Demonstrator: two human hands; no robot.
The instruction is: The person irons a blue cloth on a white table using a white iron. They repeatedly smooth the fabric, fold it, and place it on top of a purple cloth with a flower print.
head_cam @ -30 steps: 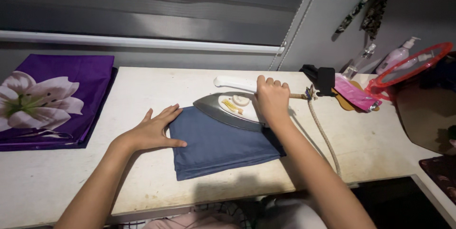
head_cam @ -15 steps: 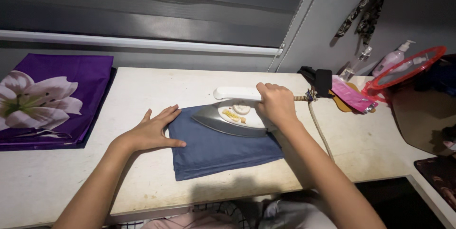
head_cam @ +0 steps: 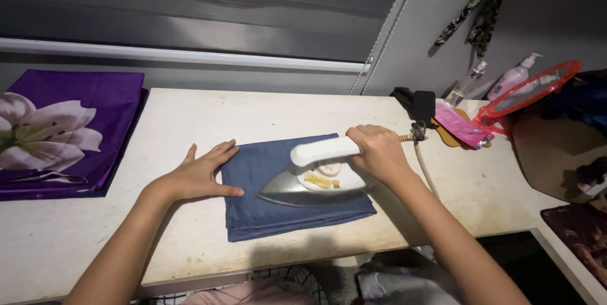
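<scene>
Iron (head_cam: 313, 181): right hand (head_cam: 379, 152) fisted round handle; left hand (head_cam: 201, 175) flat, fingers spread, pinning cloth (head_cam: 278, 175) edge. Best kept taut, soleplate level.

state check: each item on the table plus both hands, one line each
Iron: flat on the blue cloth, gripped by its white handle.
Blue cloth: folded, lying flat on the table.
Left hand: open, palm pressed on the cloth's left edge.
Right hand: closed around the iron's handle.
Cord: slack, trailing across the table.
Purple sheet: folded, far left.
Pump bottle: upright.
</scene>
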